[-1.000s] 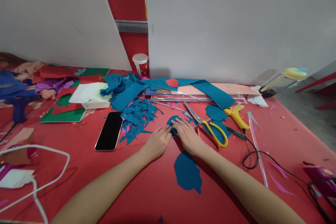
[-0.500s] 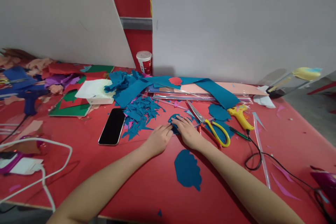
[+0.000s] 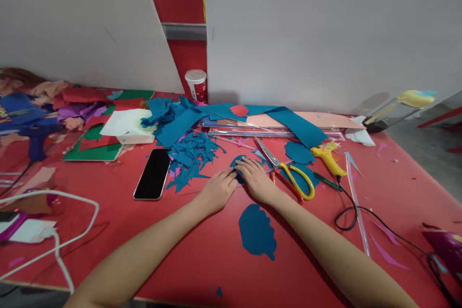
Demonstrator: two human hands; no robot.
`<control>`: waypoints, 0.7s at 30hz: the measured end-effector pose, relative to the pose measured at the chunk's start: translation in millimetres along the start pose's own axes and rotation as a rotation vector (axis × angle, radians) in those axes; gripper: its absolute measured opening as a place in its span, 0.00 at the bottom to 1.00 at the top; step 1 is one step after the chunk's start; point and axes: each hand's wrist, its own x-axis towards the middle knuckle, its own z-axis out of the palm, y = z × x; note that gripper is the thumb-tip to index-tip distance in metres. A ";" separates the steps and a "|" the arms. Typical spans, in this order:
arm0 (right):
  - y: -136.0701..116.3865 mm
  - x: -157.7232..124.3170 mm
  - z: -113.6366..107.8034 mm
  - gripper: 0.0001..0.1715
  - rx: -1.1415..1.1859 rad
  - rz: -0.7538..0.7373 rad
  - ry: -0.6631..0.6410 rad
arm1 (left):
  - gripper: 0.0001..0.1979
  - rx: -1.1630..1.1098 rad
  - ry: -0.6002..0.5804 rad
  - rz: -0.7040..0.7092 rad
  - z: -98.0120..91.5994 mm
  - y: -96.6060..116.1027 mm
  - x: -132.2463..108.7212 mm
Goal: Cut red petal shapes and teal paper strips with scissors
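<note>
Both my hands meet over a small blue cutout (image 3: 238, 161) near the middle of the red table (image 3: 173, 260). My left hand (image 3: 219, 189) touches its lower left edge, fingers together and partly hidden. Across its right part lies my right hand (image 3: 255, 178), with the fingers flat and pointing left. A larger blue cutout with a scalloped edge (image 3: 256, 231) lies below my hands. Just right of them rest scissors (image 3: 285, 168) with yellow and red handles, partly over another blue piece (image 3: 306, 175).
A phone (image 3: 152, 174) and a pile of blue scraps (image 3: 193, 154) lie left. Blue strips (image 3: 298, 127) cross the back near a lidded cup (image 3: 197, 84). A yellow glue gun (image 3: 329, 160) and its cord lie right; a white cable (image 3: 90, 199) loops at left.
The whole view has shifted slightly, so objects appear a little further left. My hands stay on the small blue cutout in nearly the same pose.
</note>
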 end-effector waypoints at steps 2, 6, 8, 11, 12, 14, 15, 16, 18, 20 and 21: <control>-0.6 -0.1 -0.3 0.21 -0.001 -0.001 0.003 | 0.15 0.000 -0.026 -0.001 -1.8 0.1 -0.1; -1.6 -0.1 -1.0 0.20 0.003 -0.001 0.014 | 0.15 -0.006 -0.041 -0.013 -4.2 0.5 -0.5; -1.9 0.1 -1.4 0.20 0.008 0.003 0.011 | 0.15 -0.003 -0.046 -0.015 -4.7 0.5 -0.5; -2.4 0.3 -2.6 0.20 0.019 0.015 0.000 | 0.14 0.002 -0.060 -0.020 -5.6 0.5 0.0; -2.7 0.4 -3.1 0.19 0.023 0.018 -0.003 | 0.14 0.003 -0.065 -0.023 -6.1 0.6 0.2; -3.4 0.6 -4.3 0.19 0.034 0.021 -0.005 | 0.14 0.002 -0.077 -0.029 -7.2 0.9 0.6; -3.7 0.8 -4.9 0.19 0.040 0.022 -0.006 | 0.14 0.000 -0.080 -0.032 -7.7 1.2 0.7; -4.0 1.0 -5.4 0.19 0.044 0.021 -0.007 | 0.14 -0.002 -0.081 -0.033 -8.3 1.4 0.7; -4.3 1.2 -6.0 0.19 0.050 0.019 -0.006 | 0.14 -0.009 -0.084 -0.031 -9.0 1.9 0.7; -4.2 1.2 -6.0 0.19 0.050 0.014 -0.004 | 0.14 -0.015 -0.087 -0.029 -9.0 2.0 0.5; -4.0 1.1 -5.7 0.19 0.049 0.012 -0.004 | 0.14 -0.017 -0.087 -0.029 -8.8 1.9 0.3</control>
